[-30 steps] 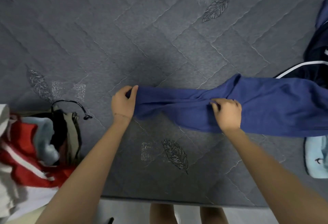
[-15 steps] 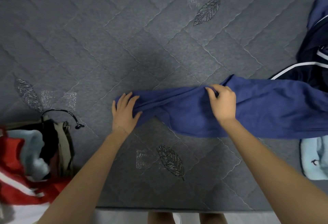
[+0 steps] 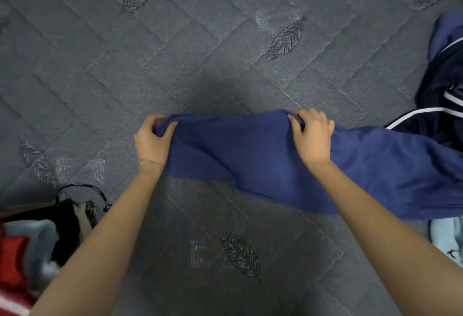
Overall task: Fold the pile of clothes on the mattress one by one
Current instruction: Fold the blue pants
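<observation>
Two hands hold one blue garment (image 3: pixel 250 158) by its far edge over the grey quilted mattress (image 3: pixel 200 45). At the far left, by the mattress's near edge, sits a heap of clothes (image 3: pixel 27 248) in red, pale blue, black and tan, with a black cord (image 3: pixel 100 193) looping out of it. Whether this is the waiting pile or the finished stack I cannot tell.

Next comes the left hand (image 3: pixel 150 140), its grip closed round the garment's bunched left corner. The cloth runs fairly taut from there to the right hand (image 3: pixel 313 138), whose grip pinches the same edge further along. Taking one edge at two spread points probably lets the fabric hang flat and shed its creases, so it can be laid down square for the first fold.

Past the right hand the rest of the garment trails off towards the right, its end out of view. Just beyond it lies a dark navy piece with white stripes (image 3: pixel 443 115), likely more of the clothes to be folded. A pale blue item (image 3: pixel 448 238) shows below it at the right edge. The fold itself looks not yet begun.
</observation>
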Demonstrator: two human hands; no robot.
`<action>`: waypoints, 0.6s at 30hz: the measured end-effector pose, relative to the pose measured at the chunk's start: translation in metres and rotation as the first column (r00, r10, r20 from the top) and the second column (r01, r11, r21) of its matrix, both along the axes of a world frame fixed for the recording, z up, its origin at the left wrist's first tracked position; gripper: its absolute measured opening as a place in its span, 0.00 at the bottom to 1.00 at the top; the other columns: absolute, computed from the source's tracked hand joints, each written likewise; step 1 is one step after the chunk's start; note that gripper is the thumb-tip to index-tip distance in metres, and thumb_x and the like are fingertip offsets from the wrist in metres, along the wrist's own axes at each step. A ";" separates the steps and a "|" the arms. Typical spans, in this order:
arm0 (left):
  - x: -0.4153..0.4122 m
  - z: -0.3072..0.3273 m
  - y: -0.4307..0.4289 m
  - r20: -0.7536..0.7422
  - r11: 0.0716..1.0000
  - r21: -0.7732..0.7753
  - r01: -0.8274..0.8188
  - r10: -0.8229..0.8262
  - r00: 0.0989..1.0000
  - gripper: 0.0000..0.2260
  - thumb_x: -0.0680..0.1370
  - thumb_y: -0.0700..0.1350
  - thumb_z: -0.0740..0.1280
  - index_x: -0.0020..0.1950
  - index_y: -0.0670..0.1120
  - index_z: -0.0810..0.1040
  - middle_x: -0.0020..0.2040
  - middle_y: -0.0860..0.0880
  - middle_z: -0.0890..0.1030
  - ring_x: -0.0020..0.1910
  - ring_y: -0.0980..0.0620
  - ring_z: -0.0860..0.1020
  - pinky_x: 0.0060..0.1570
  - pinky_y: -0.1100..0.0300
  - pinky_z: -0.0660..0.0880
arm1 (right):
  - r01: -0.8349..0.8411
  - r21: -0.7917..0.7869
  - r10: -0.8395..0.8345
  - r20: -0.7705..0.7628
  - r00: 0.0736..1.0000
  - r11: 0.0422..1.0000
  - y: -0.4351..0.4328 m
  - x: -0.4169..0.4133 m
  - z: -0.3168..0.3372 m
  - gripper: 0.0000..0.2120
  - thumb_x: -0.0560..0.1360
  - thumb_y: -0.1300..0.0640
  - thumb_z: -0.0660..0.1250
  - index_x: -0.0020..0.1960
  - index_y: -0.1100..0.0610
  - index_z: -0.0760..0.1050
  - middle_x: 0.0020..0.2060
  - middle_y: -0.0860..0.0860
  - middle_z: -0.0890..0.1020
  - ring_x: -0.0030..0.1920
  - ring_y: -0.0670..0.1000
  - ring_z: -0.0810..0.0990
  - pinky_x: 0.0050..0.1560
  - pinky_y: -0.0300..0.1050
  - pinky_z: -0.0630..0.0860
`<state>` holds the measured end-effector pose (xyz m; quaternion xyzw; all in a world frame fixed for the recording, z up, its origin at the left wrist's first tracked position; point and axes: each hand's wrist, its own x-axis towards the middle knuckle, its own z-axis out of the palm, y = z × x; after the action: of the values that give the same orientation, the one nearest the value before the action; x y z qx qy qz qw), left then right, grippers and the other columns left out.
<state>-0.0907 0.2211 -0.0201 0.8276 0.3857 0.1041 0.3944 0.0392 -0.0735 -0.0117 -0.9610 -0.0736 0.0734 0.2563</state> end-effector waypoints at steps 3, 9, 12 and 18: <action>0.002 -0.015 0.000 -0.089 0.999 -0.035 -0.022 0.018 0.996 0.23 0.74 0.44 0.73 0.66 0.41 0.72 0.59 0.45 0.77 0.57 0.50 0.74 0.59 0.60 0.70 | 0.002 -0.003 -0.003 -0.020 1.000 1.000 0.007 0.004 -0.005 0.20 0.77 0.52 0.67 0.68 0.53 0.72 0.59 0.55 0.73 0.61 0.57 0.68 0.64 0.50 0.59; -0.024 -0.042 -0.018 -0.415 0.999 0.045 0.003 0.015 0.910 0.20 0.76 0.49 0.69 0.58 0.35 0.74 0.56 0.35 0.76 0.59 0.36 0.71 0.61 0.48 0.65 | -0.166 -0.050 0.162 -0.072 0.984 0.985 0.000 -0.039 -0.014 0.32 0.74 0.49 0.71 0.75 0.53 0.64 0.74 0.56 0.62 0.76 0.58 0.56 0.75 0.58 0.52; -0.026 -0.042 -0.028 -0.433 0.995 0.039 -0.092 0.099 0.896 0.16 0.76 0.48 0.70 0.55 0.36 0.75 0.54 0.36 0.76 0.58 0.37 0.71 0.58 0.50 0.63 | -0.212 -0.121 0.191 -0.164 0.968 0.970 -0.008 -0.069 -0.025 0.36 0.74 0.45 0.70 0.76 0.50 0.60 0.77 0.54 0.57 0.77 0.57 0.51 0.76 0.56 0.46; -0.034 -0.023 -0.043 -0.056 0.953 -0.212 -0.219 0.212 0.976 0.07 0.81 0.40 0.61 0.44 0.45 0.66 0.36 0.51 0.69 0.35 0.56 0.68 0.40 0.59 0.69 | -0.268 -0.219 0.192 -0.316 0.929 0.938 -0.021 -0.105 -0.039 0.38 0.75 0.37 0.64 0.78 0.46 0.51 0.79 0.51 0.47 0.78 0.55 0.42 0.75 0.55 0.39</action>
<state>-0.1247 0.1782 -0.0434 0.7342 0.4890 0.0906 0.4621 -0.0654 -0.0942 -0.0506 -0.9495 -0.1381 0.2519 0.1263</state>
